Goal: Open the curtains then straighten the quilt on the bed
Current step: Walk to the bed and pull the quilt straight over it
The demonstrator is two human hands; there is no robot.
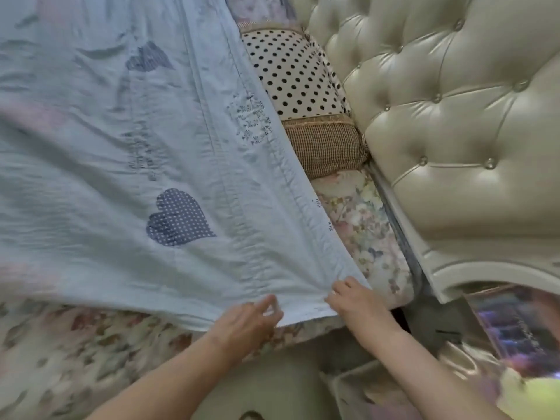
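A pale blue quilt (127, 165) with dark blue dotted heart patches is spread over the bed and fills the left and middle of the view. Its near corner lies at the bed's side edge. My left hand (245, 322) pinches the quilt's near hem with thumb and fingers. My right hand (354, 301) grips the quilt's corner a short way to the right. The fabric looks blurred on the far left. No curtains are in view.
A floral bed sheet (363, 225) shows beside and below the quilt. A polka-dot pillow (291, 74) with a checked end lies against the tufted cream headboard (448, 116). A cluttered bedside surface (515, 328) stands at the lower right.
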